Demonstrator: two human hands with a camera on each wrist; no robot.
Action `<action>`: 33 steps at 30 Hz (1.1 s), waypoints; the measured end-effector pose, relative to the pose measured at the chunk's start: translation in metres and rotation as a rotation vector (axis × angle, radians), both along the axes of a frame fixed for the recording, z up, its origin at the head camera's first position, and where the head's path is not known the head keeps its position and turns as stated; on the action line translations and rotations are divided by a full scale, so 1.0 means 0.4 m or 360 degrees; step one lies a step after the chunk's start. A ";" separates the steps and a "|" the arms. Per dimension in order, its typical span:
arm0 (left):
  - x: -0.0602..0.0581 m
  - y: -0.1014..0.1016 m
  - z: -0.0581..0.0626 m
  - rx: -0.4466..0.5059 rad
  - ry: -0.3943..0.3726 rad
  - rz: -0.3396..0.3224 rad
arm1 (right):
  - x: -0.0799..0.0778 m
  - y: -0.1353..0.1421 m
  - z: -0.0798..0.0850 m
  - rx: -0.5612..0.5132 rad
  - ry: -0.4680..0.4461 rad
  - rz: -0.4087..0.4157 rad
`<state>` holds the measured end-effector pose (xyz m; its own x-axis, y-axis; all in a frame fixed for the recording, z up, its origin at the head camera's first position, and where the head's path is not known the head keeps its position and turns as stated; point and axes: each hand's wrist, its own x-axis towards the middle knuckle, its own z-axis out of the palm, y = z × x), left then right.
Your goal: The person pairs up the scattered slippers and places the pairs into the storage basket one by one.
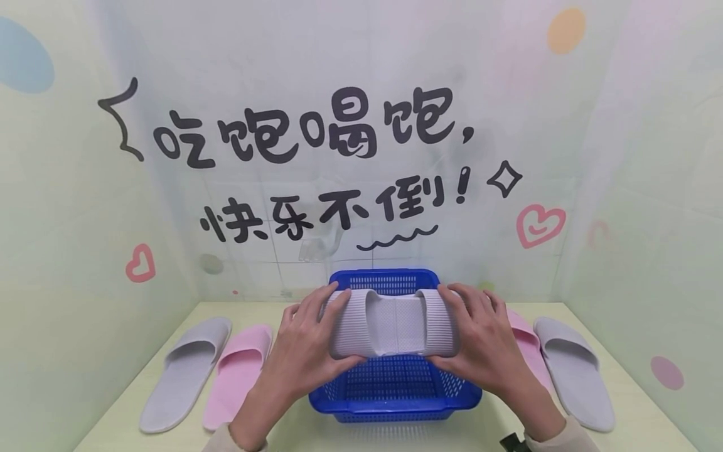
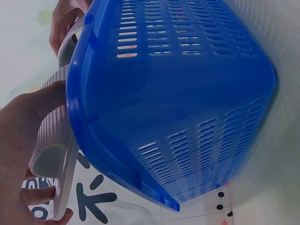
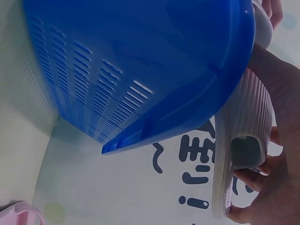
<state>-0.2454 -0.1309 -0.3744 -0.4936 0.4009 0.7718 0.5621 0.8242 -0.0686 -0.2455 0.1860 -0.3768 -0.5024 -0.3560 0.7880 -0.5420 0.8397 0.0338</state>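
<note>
Over the blue plastic basket point(image 1: 395, 405), two pale grey slippers with ribbed straps are held up end to end, their soles meeting in the middle. My left hand point(image 1: 305, 345) grips the left slipper point(image 1: 353, 323), thumb below and fingers over its outer end. The right slipper point(image 1: 443, 323) is gripped the same way by my right hand point(image 1: 486, 345). In the left wrist view, the left slipper point(image 2: 55, 124) shows an open toe and stands beside the basket's rim point(image 2: 77, 108). The right wrist view has the right slipper point(image 3: 251, 117) next to the rim too.
On the pale table point(image 1: 296, 433), a grey slipper point(image 1: 181, 380) and a pink slipper point(image 1: 240, 383) lie at the left. Another pink slipper point(image 1: 525, 336), partly behind my right arm, and a grey slipper point(image 1: 576, 376) lie at the right. A printed sheet point(image 1: 361, 56) backs the table.
</note>
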 end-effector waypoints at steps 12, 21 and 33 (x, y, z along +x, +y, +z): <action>0.001 -0.002 -0.002 -0.0003 0.0016 -0.0003 | -0.001 -0.003 -0.004 0.0011 -0.0009 -0.0002; 0.003 -0.001 0.002 -0.0024 0.0008 0.0010 | 0.001 -0.005 -0.002 0.0011 -0.0002 -0.0002; 0.003 0.004 0.003 0.0006 -0.0023 -0.0003 | -0.001 -0.006 -0.002 -0.0001 0.0029 0.0016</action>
<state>-0.2443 -0.1294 -0.3733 -0.5038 0.3989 0.7662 0.5647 0.8233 -0.0573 -0.2459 0.1835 -0.3778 -0.4846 -0.3605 0.7970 -0.5495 0.8344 0.0434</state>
